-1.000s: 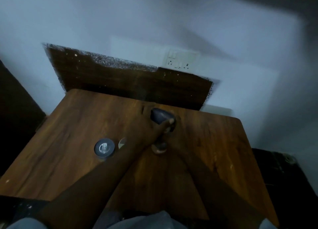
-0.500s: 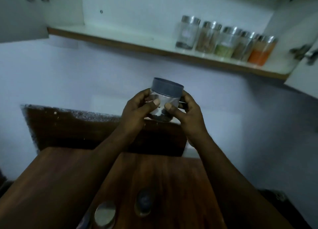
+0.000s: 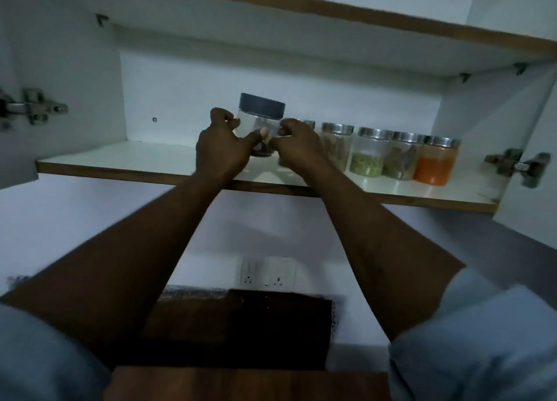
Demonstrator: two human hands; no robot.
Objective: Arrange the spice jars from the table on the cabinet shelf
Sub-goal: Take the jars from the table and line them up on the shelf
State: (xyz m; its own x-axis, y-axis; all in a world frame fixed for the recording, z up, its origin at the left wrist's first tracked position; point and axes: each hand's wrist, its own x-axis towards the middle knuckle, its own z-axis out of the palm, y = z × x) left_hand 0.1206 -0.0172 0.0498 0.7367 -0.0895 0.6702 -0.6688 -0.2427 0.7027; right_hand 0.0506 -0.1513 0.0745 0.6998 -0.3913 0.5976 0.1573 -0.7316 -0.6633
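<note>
both hands are raised to the open cabinet and hold one spice jar (image 3: 261, 120) between them. the jar is clear, with a dark blue-grey lid and a little dark stuff at its bottom. it stands upright over the lower shelf (image 3: 120, 162), near the shelf's middle and just left of a row of other jars. its base is hidden by the fingers, so i cannot tell if it touches the shelf board.

the left hand (image 3: 221, 150) curls round the jar's left side, thumb across the front. the right hand (image 3: 297, 147) pinches the lower right side with curled fingers. the two thumbs nearly meet in front of the glass.

to the right, on the same shelf, stand jars with silver lids, close together in a line. one jar (image 3: 309, 124) is mostly hidden behind the right hand. then come a jar with brown pieces (image 3: 336, 144), a jar with green spice (image 3: 367, 156), another brown one (image 3: 402, 159) and a jar with orange powder (image 3: 435, 162) at the far end.

metal hinges show at the left (image 3: 33, 108) and the right (image 3: 517, 165) of the cabinet. light blue sleeves (image 3: 482, 340) cover the upper arms. below, on the wall, is a white socket plate (image 3: 265, 275), and the edge of the wooden worktop (image 3: 241, 382) shows at the bottom.
</note>
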